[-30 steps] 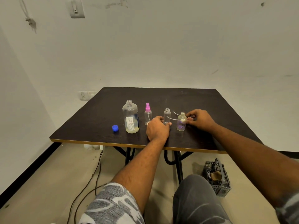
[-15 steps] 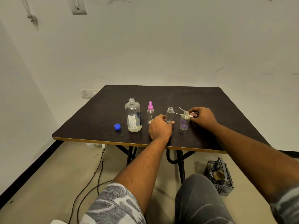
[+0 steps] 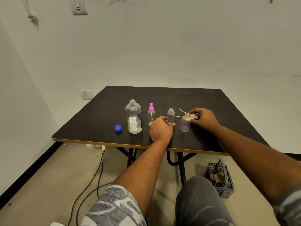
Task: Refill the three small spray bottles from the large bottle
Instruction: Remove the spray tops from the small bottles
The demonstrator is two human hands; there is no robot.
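Note:
The large clear bottle (image 3: 133, 117) stands open on the dark table (image 3: 162, 98), a little liquid at its bottom. Its blue cap (image 3: 118, 128) lies to its left. A small bottle with a pink spray head (image 3: 151, 115) stands to the right of it. My left hand (image 3: 160, 129) grips the base of the slim uncapped small bottle (image 3: 170, 115). A rounder uncapped small bottle (image 3: 185, 122) stands further right. Just behind it my right hand (image 3: 203, 119) pinches a pink spray head (image 3: 194, 116), and thin white dip tubes stick out to the left.
The table's front edge (image 3: 130, 145) runs close to my left wrist. Under the table on the right sits a dark plastic basket (image 3: 219, 178). Cables (image 3: 97, 173) trail across the floor at the left. My knees are below the table edge.
The view has shifted slightly. Both hands stay almost where they were, the left at the slim bottle and the right on the spray head.

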